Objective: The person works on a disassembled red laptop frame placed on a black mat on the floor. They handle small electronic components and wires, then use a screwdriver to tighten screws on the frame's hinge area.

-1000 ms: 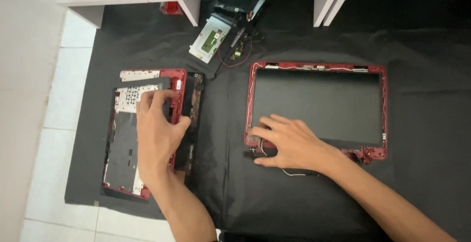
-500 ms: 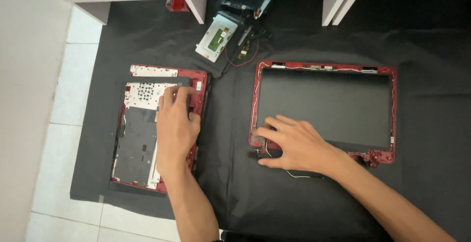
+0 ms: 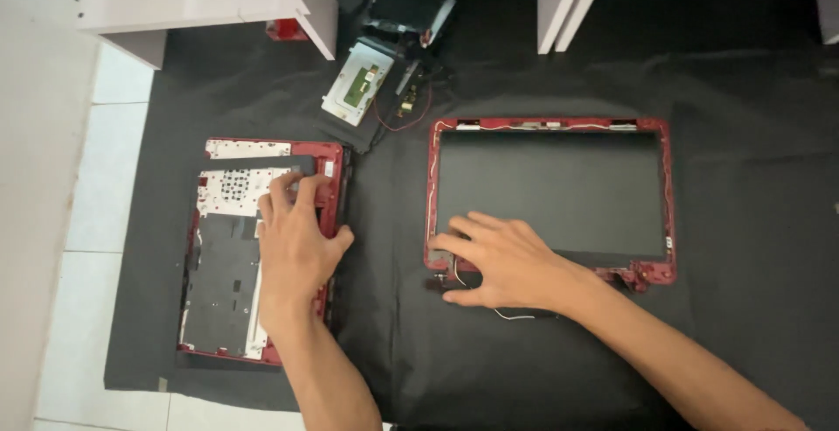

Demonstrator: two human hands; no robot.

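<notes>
On black mat [image 3: 524,370] | left hand [image 3: 297,247] flat on red laptop base [image 3: 229,265] | right hand [image 3: 502,260] on screen frame [image 3: 551,195]

Looking straight down from head height, facing a black mat [image 3: 524,370] on the floor, near enough for both forearms to be filling the lower frame, table legs [image 3: 568,3] edging the top. Only one view.

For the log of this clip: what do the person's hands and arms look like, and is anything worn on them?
Both the left hand and right hand are bare: no gloves, rings, watch or wristband visible. Both forearms are uncovered as far as the frame shows, with no sleeve in view. No markings can be made out.
</notes>
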